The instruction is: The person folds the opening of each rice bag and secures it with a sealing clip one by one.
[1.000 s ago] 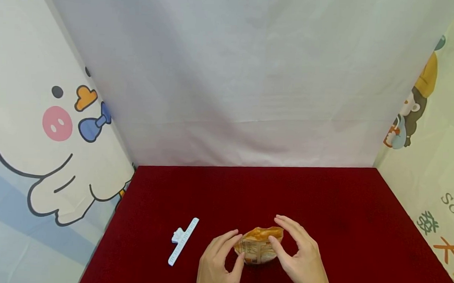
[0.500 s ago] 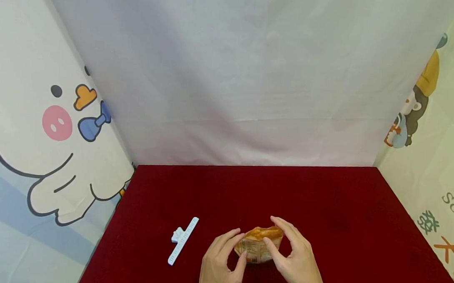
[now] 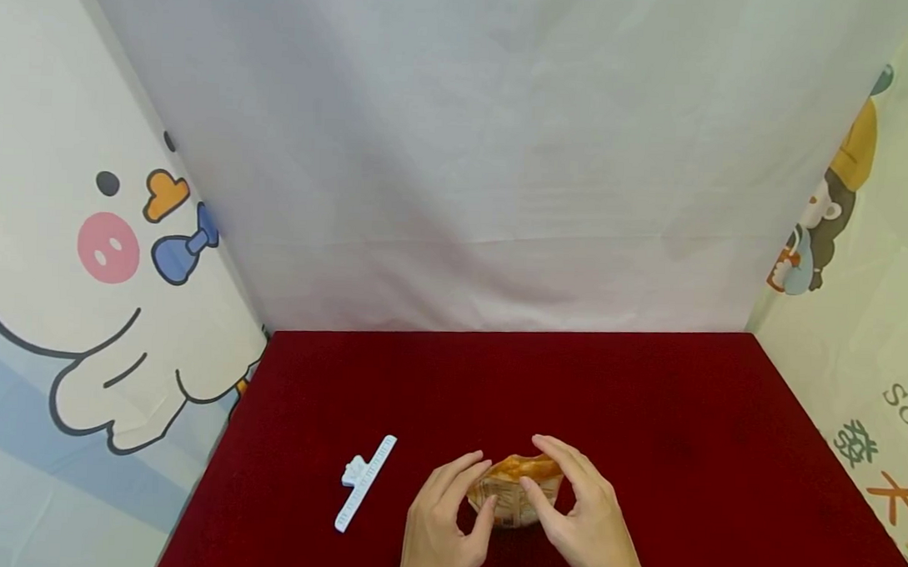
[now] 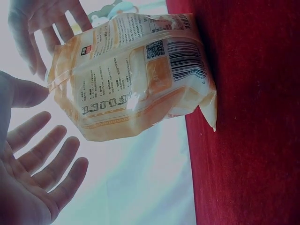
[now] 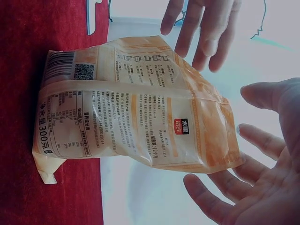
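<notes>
A bag of printed orange-and-white film stands upright on the red worktop, between the two hands. The left hand and right hand flank its top edge, fingers spread and relaxed. From the head view the fingertips seem to meet the film, but both wrist views show a gap, so neither hand grips it yet; at most the left thumb brushes the top seam.

The bag looks light and soft: the film is thin, glossy and creased, puffed with air, so it will probably dent under pressure, slip a little, and tip easily on its narrow base. The contents may be crushable, though they cannot be seen. The flat sealed strip along the top, right between the fingers, seems the firmest place to pinch; the bulging middle would give way.

The head view alone shows a white clip lying on the worktop, off to the outer side of the left fingers and apart from the bag. The wrist views alone show the print: a barcode and QR code low down by the base, lines of small text, and the bottom corner folded against the worktop.
</notes>
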Demonstrator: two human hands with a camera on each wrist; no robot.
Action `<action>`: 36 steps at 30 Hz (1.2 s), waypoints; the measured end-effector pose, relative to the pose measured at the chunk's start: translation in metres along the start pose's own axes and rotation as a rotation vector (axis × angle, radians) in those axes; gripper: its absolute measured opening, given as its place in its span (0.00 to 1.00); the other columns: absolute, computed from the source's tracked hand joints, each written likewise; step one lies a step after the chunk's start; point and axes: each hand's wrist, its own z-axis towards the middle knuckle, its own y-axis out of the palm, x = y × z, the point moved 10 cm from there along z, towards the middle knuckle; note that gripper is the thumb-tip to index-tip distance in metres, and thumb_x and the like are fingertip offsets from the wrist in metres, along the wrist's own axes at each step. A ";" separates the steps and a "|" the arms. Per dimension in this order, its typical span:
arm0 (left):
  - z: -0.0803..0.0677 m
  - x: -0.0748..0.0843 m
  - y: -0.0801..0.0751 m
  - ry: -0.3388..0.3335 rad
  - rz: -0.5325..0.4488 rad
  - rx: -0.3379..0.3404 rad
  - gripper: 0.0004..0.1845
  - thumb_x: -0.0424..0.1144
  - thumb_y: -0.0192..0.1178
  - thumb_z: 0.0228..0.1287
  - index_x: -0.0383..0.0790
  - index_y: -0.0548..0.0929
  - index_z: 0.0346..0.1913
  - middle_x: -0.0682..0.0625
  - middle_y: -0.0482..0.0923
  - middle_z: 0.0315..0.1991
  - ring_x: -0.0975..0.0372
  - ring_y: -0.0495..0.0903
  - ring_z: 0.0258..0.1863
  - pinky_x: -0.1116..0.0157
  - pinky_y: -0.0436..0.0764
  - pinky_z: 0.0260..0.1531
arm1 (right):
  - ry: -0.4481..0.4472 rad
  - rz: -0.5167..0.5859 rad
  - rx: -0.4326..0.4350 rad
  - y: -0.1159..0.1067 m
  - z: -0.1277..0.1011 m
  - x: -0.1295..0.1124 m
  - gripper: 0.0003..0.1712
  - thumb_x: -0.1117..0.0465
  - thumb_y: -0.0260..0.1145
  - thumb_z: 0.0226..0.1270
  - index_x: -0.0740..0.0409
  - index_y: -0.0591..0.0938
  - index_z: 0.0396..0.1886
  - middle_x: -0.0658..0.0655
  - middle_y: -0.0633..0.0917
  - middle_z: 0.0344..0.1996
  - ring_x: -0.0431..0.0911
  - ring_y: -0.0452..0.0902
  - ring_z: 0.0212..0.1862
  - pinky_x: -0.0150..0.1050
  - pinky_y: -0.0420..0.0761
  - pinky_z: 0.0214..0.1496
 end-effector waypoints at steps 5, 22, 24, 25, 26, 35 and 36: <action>0.000 0.001 0.001 0.003 0.022 0.002 0.24 0.33 0.79 0.55 0.42 0.89 0.57 0.49 0.88 0.58 0.57 0.88 0.53 0.58 0.90 0.47 | -0.008 -0.001 0.001 0.001 0.000 0.000 0.33 0.66 0.82 0.59 0.50 0.85 0.65 0.51 0.87 0.63 0.50 0.85 0.63 0.56 0.87 0.59; 0.000 0.004 0.006 0.015 0.035 -0.011 0.24 0.32 0.79 0.55 0.44 0.90 0.56 0.52 0.90 0.55 0.60 0.90 0.50 0.61 0.89 0.45 | -0.089 -0.005 0.063 -0.004 -0.003 -0.005 0.24 0.68 0.82 0.56 0.51 0.91 0.53 0.52 0.88 0.61 0.51 0.87 0.59 0.52 0.90 0.53; 0.001 0.005 0.007 0.017 0.042 -0.019 0.23 0.33 0.79 0.55 0.44 0.90 0.55 0.52 0.90 0.54 0.61 0.90 0.49 0.62 0.89 0.44 | -0.095 0.000 0.074 -0.005 -0.003 -0.005 0.24 0.69 0.82 0.56 0.51 0.91 0.53 0.51 0.88 0.60 0.50 0.87 0.58 0.42 0.89 0.57; 0.001 0.005 0.007 0.019 0.044 -0.022 0.22 0.33 0.79 0.55 0.44 0.90 0.55 0.52 0.90 0.54 0.61 0.90 0.49 0.62 0.89 0.44 | -0.097 0.005 0.080 -0.005 -0.003 -0.005 0.23 0.70 0.82 0.56 0.51 0.91 0.53 0.51 0.88 0.60 0.50 0.87 0.58 0.36 0.87 0.58; 0.001 0.006 0.008 0.021 0.047 -0.026 0.22 0.33 0.79 0.55 0.45 0.90 0.55 0.52 0.90 0.53 0.61 0.90 0.49 0.62 0.89 0.44 | -0.102 0.013 0.086 -0.006 -0.003 -0.005 0.23 0.70 0.82 0.56 0.51 0.91 0.52 0.51 0.89 0.60 0.51 0.87 0.58 0.30 0.84 0.60; 0.005 0.010 0.007 0.031 0.042 -0.024 0.22 0.32 0.78 0.56 0.45 0.90 0.55 0.55 0.91 0.52 0.64 0.90 0.48 0.62 0.88 0.46 | -0.151 0.064 0.112 -0.008 -0.002 -0.009 0.24 0.74 0.81 0.54 0.53 0.91 0.50 0.53 0.91 0.54 0.50 0.89 0.52 0.19 0.80 0.55; 0.005 0.011 0.007 0.034 0.040 -0.024 0.22 0.32 0.78 0.56 0.45 0.90 0.55 0.55 0.91 0.52 0.64 0.90 0.48 0.62 0.88 0.47 | -0.151 0.064 0.109 -0.008 -0.002 -0.009 0.23 0.74 0.81 0.54 0.53 0.91 0.50 0.52 0.91 0.53 0.49 0.88 0.52 0.19 0.80 0.54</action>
